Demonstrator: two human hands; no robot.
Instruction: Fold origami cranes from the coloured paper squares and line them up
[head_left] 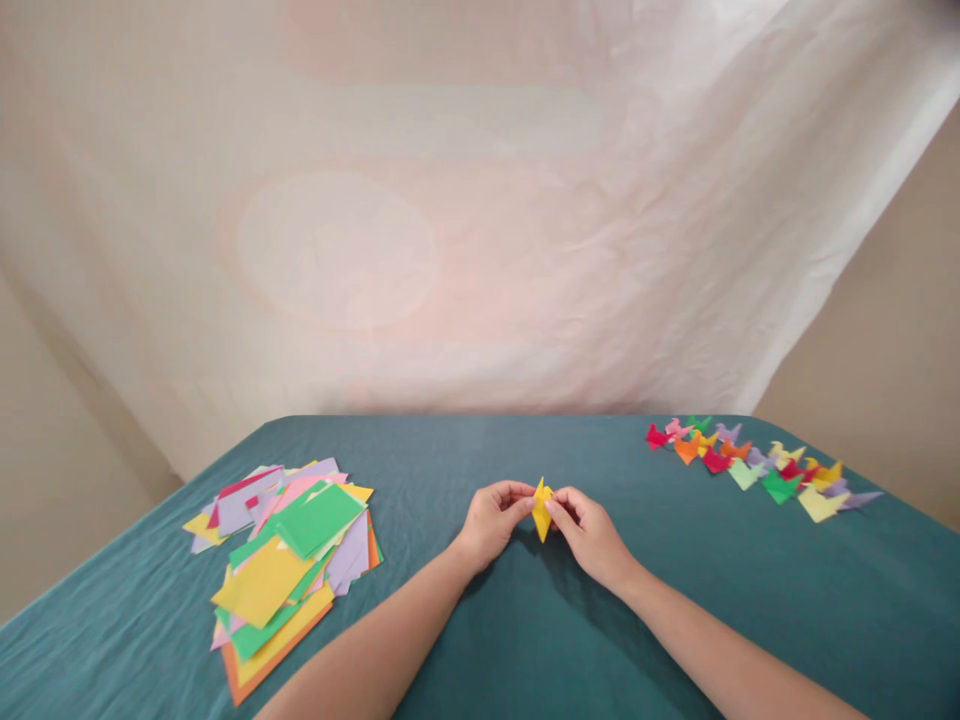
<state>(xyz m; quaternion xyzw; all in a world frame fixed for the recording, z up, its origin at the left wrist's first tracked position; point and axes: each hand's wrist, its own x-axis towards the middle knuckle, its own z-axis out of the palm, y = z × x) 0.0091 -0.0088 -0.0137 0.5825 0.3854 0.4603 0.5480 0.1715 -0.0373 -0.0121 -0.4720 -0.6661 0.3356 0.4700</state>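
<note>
A small yellow origami crane (541,512), narrow and folded, is held upright between my two hands near the middle of the table. My left hand (495,518) pinches its left side between thumb and fingers. On the other side, my right hand (587,528) grips it near the top right with thumb and forefinger. Parts of the fold lie hidden behind my fingertips.
On the left lies a loose, overlapping pile of coloured paper sheets (319,520). Several finished paper cranes (742,473) in mixed colours stand in rows at the back right. A dark green cloth (450,450) covers the table, and a pale sheet (480,250) hangs behind it.
</note>
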